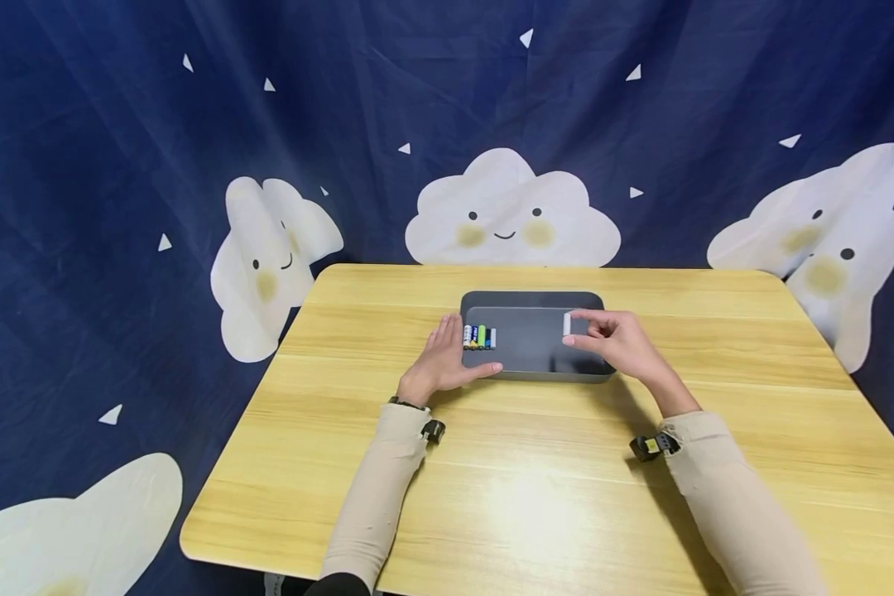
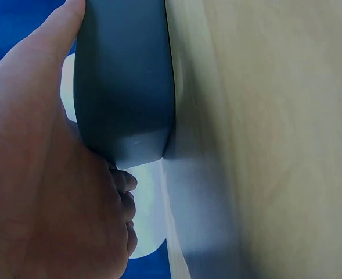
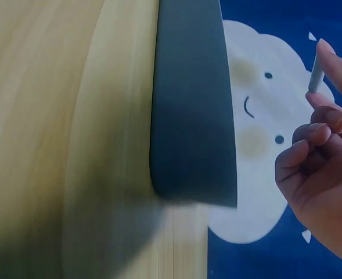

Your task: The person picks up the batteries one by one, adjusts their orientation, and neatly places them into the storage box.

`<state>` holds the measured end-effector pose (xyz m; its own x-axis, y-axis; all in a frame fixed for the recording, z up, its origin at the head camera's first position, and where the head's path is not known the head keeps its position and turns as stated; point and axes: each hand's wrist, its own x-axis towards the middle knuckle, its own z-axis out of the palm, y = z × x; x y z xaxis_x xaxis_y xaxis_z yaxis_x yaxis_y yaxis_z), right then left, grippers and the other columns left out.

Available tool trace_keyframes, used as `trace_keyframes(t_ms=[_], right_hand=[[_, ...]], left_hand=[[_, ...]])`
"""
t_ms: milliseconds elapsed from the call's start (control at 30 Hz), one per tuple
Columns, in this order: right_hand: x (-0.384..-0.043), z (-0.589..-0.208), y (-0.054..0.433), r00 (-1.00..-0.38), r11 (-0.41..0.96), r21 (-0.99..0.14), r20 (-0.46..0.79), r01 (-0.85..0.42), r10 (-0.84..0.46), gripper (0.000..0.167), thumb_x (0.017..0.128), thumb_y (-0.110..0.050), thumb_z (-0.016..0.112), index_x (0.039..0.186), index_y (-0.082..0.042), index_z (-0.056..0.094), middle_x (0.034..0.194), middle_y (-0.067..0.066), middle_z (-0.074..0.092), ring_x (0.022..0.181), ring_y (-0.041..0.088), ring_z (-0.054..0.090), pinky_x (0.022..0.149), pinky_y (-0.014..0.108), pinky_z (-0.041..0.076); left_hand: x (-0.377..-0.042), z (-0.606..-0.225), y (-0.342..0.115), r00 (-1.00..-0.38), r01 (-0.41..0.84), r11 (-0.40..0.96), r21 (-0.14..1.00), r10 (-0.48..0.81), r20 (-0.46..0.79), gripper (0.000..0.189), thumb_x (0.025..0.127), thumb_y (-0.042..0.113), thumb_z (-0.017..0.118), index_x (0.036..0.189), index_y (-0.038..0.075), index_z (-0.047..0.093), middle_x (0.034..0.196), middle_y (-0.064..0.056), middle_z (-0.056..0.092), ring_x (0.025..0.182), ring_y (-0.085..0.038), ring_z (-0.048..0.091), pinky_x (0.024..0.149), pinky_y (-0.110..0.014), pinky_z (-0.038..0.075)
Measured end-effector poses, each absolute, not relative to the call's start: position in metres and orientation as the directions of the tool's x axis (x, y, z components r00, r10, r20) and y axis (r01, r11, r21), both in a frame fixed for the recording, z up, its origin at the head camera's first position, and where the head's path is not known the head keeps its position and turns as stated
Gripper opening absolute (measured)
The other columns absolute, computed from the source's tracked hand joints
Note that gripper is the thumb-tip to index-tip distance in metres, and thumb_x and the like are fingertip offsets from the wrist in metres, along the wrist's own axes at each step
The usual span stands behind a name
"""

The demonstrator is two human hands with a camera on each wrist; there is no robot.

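Note:
A dark grey rectangular tray [image 1: 525, 341] lies on the wooden table. At its left end several batteries [image 1: 481, 338] stand side by side in a row, with white, blue, yellow and lime green wrappers. My left hand [image 1: 445, 358] rests at the tray's left end, fingers straight and thumb stretched along the front rim. Over the tray's right part, my right hand [image 1: 620, 339] pinches a white battery [image 1: 567, 324] by its two ends between thumb and index finger. In the right wrist view that battery [image 3: 316, 78] shows above the tray's rim, the other fingers curled into the palm.
The light wooden table [image 1: 521, 463] extends around the tray on all sides. Behind it hangs a dark blue curtain [image 1: 387, 74] with white clouds and small triangles. A black wrist device [image 1: 651, 447] sits on the right sleeve, another [image 1: 433, 430] on the left.

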<state>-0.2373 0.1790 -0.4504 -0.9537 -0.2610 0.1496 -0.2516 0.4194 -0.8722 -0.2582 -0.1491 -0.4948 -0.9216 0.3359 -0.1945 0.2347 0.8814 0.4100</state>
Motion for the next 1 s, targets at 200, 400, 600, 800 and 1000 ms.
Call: trace_keyframes(t_ms=[200,400,600,800,1000], right_hand=[[-0.252,-0.457,0.159,-0.939,0.398,-0.873,0.169,-0.283,-0.299,0.047,0.090,-0.019,0.082,0.131,0.000,0.069,0.061,-0.005,0.025,0.052,0.008,0.019,0.053,0.028,0.023],[-0.262,-0.464,0.143,-0.929,0.399,-0.871,0.154,-0.289,-0.336,0.051,0.091,-0.021,0.081,0.134,0.001,0.066,0.059,-0.005,0.024,0.050,0.009,0.018,0.054,0.028,0.025],[-0.271,-0.469,0.127,-0.924,0.430,-0.853,0.143,-0.297,-0.354,0.052,0.091,-0.028,0.082,0.133,-0.001,0.068,0.056,-0.007,0.028,0.048,0.008,0.020,0.054,0.026,0.027],[-0.279,-0.475,0.114,-0.916,0.439,-0.849,0.119,-0.294,-0.382,0.053,0.091,-0.027,0.081,0.134,0.001,0.067,0.054,-0.008,0.029,0.047,0.008,0.021,0.052,0.024,0.027],[-0.285,-0.482,0.107,-0.905,0.465,-0.837,0.079,-0.288,-0.418,0.050,0.092,-0.024,0.080,0.133,0.001,0.068,0.052,-0.008,0.029,0.045,0.008,0.022,0.054,0.023,0.032]], left_hand=[[-0.257,-0.494,-0.149,-0.923,0.231,0.876,0.424,0.335,-0.188,0.129,0.085,0.085,0.053,0.165,0.005,-0.009,0.176,-0.014,-0.008,0.164,-0.026,-0.006,0.135,-0.043,0.002],[-0.257,-0.493,-0.149,-0.926,0.229,0.875,0.426,0.331,-0.182,0.129,0.085,0.084,0.054,0.166,0.004,-0.008,0.176,-0.014,-0.008,0.164,-0.027,-0.005,0.135,-0.044,0.003],[-0.257,-0.493,-0.150,-0.930,0.227,0.876,0.425,0.325,-0.174,0.129,0.085,0.083,0.055,0.166,0.004,-0.006,0.176,-0.015,-0.006,0.165,-0.028,-0.004,0.135,-0.045,0.005],[-0.258,-0.495,-0.149,-0.927,0.230,0.869,0.438,0.334,-0.174,0.130,0.084,0.083,0.055,0.165,0.003,-0.006,0.176,-0.016,-0.006,0.164,-0.029,-0.005,0.135,-0.047,0.005],[-0.262,-0.499,-0.149,-0.925,0.224,0.876,0.426,0.329,-0.192,0.130,0.084,0.085,0.054,0.165,0.004,-0.008,0.176,-0.014,-0.009,0.164,-0.027,-0.007,0.135,-0.046,0.003]])
